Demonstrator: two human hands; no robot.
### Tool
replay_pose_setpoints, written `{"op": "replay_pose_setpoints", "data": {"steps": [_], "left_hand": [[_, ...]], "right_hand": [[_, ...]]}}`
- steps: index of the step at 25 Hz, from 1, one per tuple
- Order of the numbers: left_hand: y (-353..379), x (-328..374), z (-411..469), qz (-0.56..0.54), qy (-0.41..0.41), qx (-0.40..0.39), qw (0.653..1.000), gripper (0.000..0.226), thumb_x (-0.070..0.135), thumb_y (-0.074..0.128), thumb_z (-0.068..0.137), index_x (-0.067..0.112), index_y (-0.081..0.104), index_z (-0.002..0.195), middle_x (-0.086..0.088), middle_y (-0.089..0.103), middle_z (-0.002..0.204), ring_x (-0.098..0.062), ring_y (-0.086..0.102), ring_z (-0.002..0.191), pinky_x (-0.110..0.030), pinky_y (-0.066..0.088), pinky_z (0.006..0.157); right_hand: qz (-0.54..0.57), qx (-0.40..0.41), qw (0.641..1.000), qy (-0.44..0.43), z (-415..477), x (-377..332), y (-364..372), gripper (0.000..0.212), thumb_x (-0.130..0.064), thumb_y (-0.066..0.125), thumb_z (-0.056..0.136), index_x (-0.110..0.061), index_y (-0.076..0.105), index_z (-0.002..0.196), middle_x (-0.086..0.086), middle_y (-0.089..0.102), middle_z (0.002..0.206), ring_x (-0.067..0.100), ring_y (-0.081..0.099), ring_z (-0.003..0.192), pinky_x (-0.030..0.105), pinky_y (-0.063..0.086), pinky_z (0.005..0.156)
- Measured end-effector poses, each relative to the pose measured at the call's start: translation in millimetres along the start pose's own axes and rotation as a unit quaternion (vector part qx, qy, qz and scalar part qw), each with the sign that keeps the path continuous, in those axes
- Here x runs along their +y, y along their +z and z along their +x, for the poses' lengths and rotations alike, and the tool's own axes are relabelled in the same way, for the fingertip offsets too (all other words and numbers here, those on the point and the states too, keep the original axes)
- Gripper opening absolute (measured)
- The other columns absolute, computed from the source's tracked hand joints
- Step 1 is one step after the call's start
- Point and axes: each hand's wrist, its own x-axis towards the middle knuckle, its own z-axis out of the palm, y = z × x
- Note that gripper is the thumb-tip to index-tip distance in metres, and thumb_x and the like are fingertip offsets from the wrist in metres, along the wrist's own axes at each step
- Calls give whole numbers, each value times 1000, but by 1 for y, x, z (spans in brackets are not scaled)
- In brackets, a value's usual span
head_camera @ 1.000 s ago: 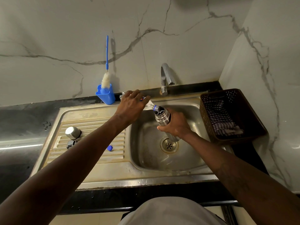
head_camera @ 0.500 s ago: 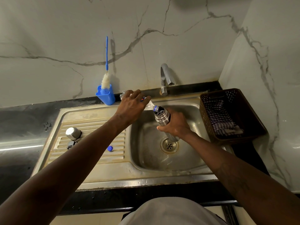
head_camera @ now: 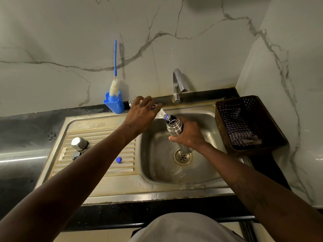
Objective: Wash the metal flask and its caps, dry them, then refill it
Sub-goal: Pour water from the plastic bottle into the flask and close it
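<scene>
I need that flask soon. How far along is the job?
Washing seems done: the tap is off. In hand: the left hand tips a plastic bottle into the flask, held by the right hand over the sink. Left: fitting the metal cap and black cap, both lying on the drainboard.

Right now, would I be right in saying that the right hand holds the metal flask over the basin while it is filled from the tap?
Not from the tap: in the head view the left hand tips a plastic bottle into the metal flask. The right hand does hold it over the basin.
</scene>
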Motion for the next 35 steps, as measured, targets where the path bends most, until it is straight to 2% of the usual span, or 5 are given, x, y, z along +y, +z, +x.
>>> {"op": "replay_pose_setpoints", "data": {"steps": [16,23,27,32,35], "left_hand": [[1,0,1,-9,-11,-5,1000,70,13,93,72,13,65,136,-17,67,132,-38,62,122,-51,51,97],[1,2,-1,-13,-5,0,1000,71,12,95,69,12,67,134,-18,68,130,-39,63,120,-51,52,95],[0,1,0,-11,-2,3,1000,71,12,95,68,13,67,133,-17,67,130,-39,63,120,-51,52,94],[0,2,2,-4,1,9,1000,68,11,94,69,12,68,132,-18,69,127,-38,64,118,-51,52,94],[1,2,3,-3,0,6,1000,69,11,93,70,13,67,134,-17,69,128,-38,63,120,-51,52,95]], "right_hand": [[-1,-2,1000,-4,-2,-1,2,76,-56,90,53,-32,63,120,-15,74,102,0,68,87,25,59,81],[11,-4,1000,-15,-2,-4,-1,73,-47,94,57,-29,64,121,-12,74,105,0,67,89,15,53,81],[14,-1,1000,-6,-2,-4,0,75,-50,93,55,-30,64,122,-13,75,105,0,68,89,15,53,81],[20,-3,1000,6,-3,-6,0,71,-44,95,57,-27,66,120,-13,74,103,-3,66,86,-1,41,73],[27,-4,1000,9,-3,-6,1,72,-46,95,56,-29,65,119,-15,73,103,-4,66,86,5,45,76]]}}
